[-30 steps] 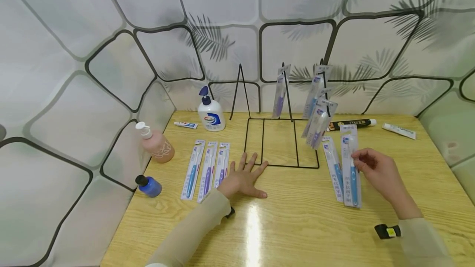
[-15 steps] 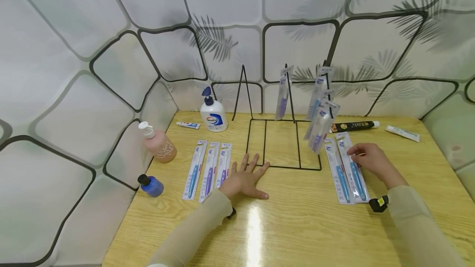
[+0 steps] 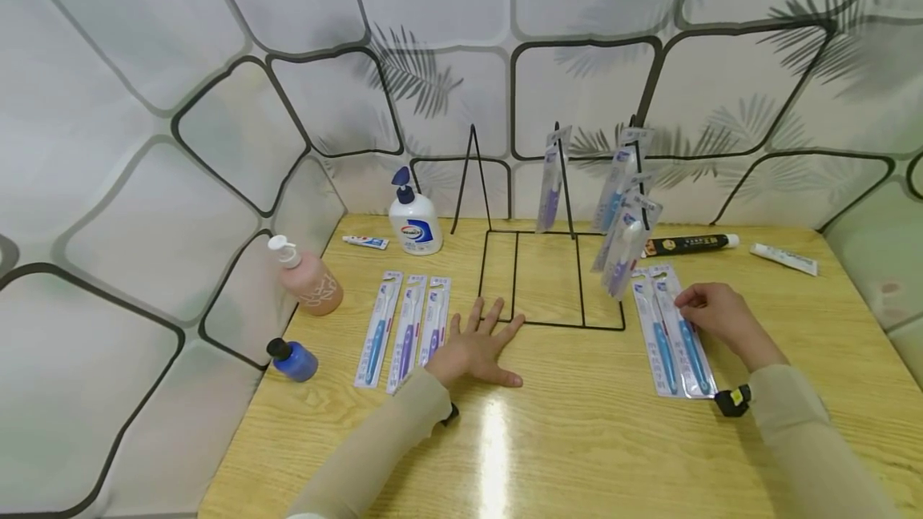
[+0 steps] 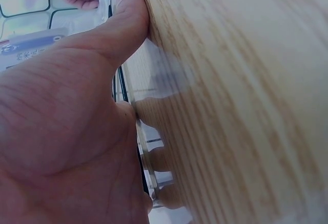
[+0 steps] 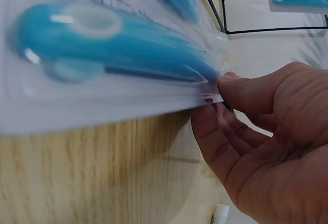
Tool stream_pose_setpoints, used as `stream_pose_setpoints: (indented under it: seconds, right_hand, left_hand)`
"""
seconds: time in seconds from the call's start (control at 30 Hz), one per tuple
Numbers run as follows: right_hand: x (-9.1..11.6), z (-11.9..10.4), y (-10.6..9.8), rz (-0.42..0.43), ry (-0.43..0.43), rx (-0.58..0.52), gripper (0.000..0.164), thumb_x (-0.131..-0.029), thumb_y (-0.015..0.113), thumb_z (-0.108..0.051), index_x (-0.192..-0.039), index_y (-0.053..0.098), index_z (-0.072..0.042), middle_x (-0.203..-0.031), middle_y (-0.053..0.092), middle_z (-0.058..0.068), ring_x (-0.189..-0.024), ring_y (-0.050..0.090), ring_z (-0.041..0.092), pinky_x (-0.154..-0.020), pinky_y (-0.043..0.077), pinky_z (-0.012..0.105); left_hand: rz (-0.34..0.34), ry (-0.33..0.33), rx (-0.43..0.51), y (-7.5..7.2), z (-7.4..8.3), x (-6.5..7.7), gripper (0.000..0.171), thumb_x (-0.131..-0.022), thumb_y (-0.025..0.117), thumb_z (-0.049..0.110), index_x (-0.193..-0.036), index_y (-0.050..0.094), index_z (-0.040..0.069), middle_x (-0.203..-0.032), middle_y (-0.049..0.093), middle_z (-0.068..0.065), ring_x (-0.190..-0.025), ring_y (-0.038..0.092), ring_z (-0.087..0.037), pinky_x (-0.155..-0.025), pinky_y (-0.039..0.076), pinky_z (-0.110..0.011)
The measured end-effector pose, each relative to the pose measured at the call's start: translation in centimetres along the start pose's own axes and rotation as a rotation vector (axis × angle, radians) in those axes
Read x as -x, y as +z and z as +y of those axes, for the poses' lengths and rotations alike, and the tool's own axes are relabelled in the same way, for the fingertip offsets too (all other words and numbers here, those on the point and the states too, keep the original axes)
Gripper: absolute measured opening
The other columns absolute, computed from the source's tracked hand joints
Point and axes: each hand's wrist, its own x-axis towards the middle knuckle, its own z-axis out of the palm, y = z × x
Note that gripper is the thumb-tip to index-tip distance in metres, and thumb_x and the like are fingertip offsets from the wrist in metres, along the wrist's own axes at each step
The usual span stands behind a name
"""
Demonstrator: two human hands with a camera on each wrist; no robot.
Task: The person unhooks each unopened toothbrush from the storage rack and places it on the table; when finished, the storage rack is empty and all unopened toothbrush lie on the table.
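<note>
My right hand pinches the edge of a packaged blue toothbrush between thumb and fingers; the right wrist view shows that blue handle close up. Directly left of it, a second packaged blue toothbrush lies on the table. My left hand rests with fingers spread on the table, fingertips at the front bar of a black wire rack. Packaged toothbrushes hang on the rack: a purple one on the middle prong, and several, including a front purple one, on the right prong.
Left of my left hand lie a blue toothbrush pack and two purple ones. Behind stand a white pump bottle, a pink pump bottle and a small blue bottle. Toothpaste tubes lie at the back, including a black one.
My right hand has lowered the blue toothbrush pack and turned it to lie alongside the other blue one, its top now drawn slightly nearer. My left hand has stayed in place.
</note>
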Motion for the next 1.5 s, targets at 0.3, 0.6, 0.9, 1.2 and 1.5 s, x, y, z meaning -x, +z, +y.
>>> stream_pose_setpoints:
  seconds: [0.3, 0.6, 0.9, 1.2, 1.5]
  right_hand:
    - [0.5, -0.4, 0.1, 0.010, 0.027, 0.009, 0.021, -0.098, 0.059, -0.006, -0.111, 0.063, 0.009, -0.097, 0.066, 0.020, -0.083, 0.062, 0.024, -0.068, 0.053, 0.030]
    - [0.5, -0.2, 0.1, 0.046, 0.056, 0.045, 0.021, -0.097, 0.061, -0.009, -0.109, 0.065, 0.008, -0.095, 0.068, 0.020, -0.081, 0.062, 0.024, -0.067, 0.051, 0.030]
    - [0.6, -0.3, 0.0, 0.068, 0.061, 0.114, 0.028, -0.098, 0.061, -0.018, -0.111, 0.064, 0.007, -0.097, 0.067, 0.021, -0.084, 0.058, 0.027, -0.071, 0.048, 0.034]
    - [4.1, -4.1, 2.1, 0.126, -0.208, 0.089, 0.020, -0.100, 0.063, -0.017, -0.110, 0.069, 0.000, -0.105, 0.072, 0.020, -0.089, 0.068, 0.030, -0.071, 0.056, 0.039]
    - [3.8, -13.2, 7.3, 0.045, -0.503, -0.267, 0.053, -0.103, 0.060, -0.017, -0.152, 0.041, -0.010, -0.134, 0.064, 0.018, -0.113, 0.067, 0.031, -0.086, 0.059, 0.037]
  left_hand:
    - [0.014, 0.009, 0.020, 0.0, -0.1, 0.1, 0.109, -0.080, 0.063, 0.080, -0.160, -0.005, 0.049, -0.170, -0.022, 0.003, -0.157, -0.022, -0.035, -0.121, -0.002, -0.071]
    - [-0.014, -0.004, 0.016, -0.4, 0.1, 0.3, 0.108, -0.083, 0.062, 0.076, -0.160, -0.008, 0.046, -0.169, -0.025, 0.002, -0.155, -0.025, -0.033, -0.122, -0.005, -0.069]
    - [0.001, -0.007, 0.012, 0.2, -0.2, -0.4, 0.111, -0.079, 0.062, 0.080, -0.159, -0.007, 0.048, -0.168, -0.027, 0.003, -0.154, -0.027, -0.034, -0.122, -0.005, -0.070]
    - [-0.019, -0.017, 0.014, 0.1, -0.2, -0.4, 0.110, -0.081, 0.063, 0.078, -0.158, -0.010, 0.049, -0.168, -0.028, 0.004, -0.154, -0.027, -0.033, -0.122, -0.007, -0.069]
    - [-0.033, -0.028, 0.007, 0.3, -0.2, -0.6, 0.109, -0.080, 0.060, 0.081, -0.156, -0.013, 0.052, -0.166, -0.030, 0.007, -0.153, -0.030, -0.031, -0.122, -0.007, -0.069]
